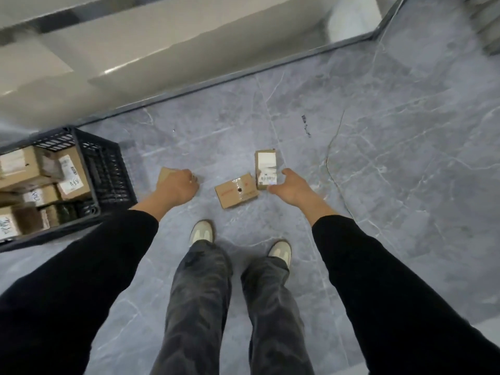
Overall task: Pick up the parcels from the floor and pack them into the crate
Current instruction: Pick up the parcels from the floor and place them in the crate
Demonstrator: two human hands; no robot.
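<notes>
Where the right hand (293,190) reaches down at 1 o'clock, the labelled parcel (265,165) is pinched at its near corner between thumb and fingers. At 11, the left hand (177,186) is curled over a second parcel (164,174), mostly hidden beneath it. One apiece is taken, likely to save trips. A taped parcel (236,193) is left on the floor (378,158) between. The crate (108,169), part-filled at 9, is cut off; labels are unreadable.
</notes>
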